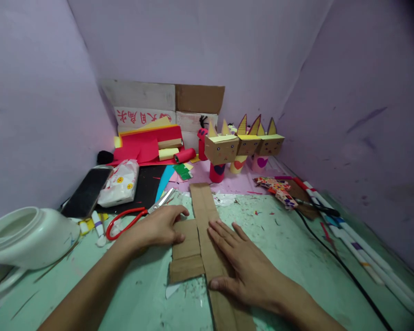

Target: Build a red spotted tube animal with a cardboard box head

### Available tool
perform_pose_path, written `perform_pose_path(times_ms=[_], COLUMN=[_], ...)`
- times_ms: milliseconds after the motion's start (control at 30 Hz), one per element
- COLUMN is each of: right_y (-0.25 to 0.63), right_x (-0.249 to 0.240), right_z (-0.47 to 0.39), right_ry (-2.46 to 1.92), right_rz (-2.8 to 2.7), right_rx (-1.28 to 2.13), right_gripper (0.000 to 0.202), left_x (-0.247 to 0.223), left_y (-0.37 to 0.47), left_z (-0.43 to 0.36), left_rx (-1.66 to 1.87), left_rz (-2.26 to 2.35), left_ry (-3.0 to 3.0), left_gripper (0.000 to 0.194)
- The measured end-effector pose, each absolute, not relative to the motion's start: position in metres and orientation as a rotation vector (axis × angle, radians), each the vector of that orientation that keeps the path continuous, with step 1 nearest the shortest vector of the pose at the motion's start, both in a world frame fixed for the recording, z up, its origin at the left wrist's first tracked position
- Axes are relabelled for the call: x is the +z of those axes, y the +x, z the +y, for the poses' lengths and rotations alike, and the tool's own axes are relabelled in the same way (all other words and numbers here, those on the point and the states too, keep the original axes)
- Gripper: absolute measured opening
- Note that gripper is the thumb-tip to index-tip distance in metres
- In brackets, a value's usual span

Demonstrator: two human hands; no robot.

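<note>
A long brown cardboard strip point(204, 208) lies on the green table, running from near the middle toward me. My right hand point(239, 262) rests flat on it with fingers stretched out. Against the strip's left edge lies a smaller cardboard piece point(186, 250) with a crease across its lower part. My left hand point(155, 230) is at this piece's upper left side, thumb over its edge and forefinger apart from the thumb. The other left fingers are hidden. Red-handled scissors point(138, 214) lie just beyond the left hand, blades pointing away.
Cardboard-headed figures point(222, 149) stand at the back, beside red paper point(141, 147). On the left are a phone point(88, 191), a tissue pack point(120, 184) and a white pot point(37, 234). A glue gun point(279, 191), its black cord point(331, 255) and white rods point(359, 250) lie right.
</note>
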State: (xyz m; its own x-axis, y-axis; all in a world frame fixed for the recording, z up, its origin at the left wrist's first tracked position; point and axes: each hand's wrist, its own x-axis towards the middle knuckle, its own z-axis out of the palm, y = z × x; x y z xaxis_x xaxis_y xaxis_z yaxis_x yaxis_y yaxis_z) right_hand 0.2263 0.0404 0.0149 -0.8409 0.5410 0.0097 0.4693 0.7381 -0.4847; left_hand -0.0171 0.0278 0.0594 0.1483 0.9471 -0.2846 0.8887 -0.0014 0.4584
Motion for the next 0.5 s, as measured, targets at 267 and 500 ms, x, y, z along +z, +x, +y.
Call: perform_pose_path(times_ms=[267,500], right_y=[0.220,0.221], right_x=[0.021,0.017], right_z=[0.038,0.040], right_ry=[-0.860,-0.829], right_rz=[-2.909,-2.844], right_rx=[0.672,0.739], right_gripper=[0.087,0.086], left_x=[0.062,0.064], left_y=[-0.005,-0.001], left_z=[0.013,0.010], left_rx=[0.030,-0.072], left_rz=[1.883,1.890], left_ry=[1.933,1.892], left_gripper=[0.054,0.044])
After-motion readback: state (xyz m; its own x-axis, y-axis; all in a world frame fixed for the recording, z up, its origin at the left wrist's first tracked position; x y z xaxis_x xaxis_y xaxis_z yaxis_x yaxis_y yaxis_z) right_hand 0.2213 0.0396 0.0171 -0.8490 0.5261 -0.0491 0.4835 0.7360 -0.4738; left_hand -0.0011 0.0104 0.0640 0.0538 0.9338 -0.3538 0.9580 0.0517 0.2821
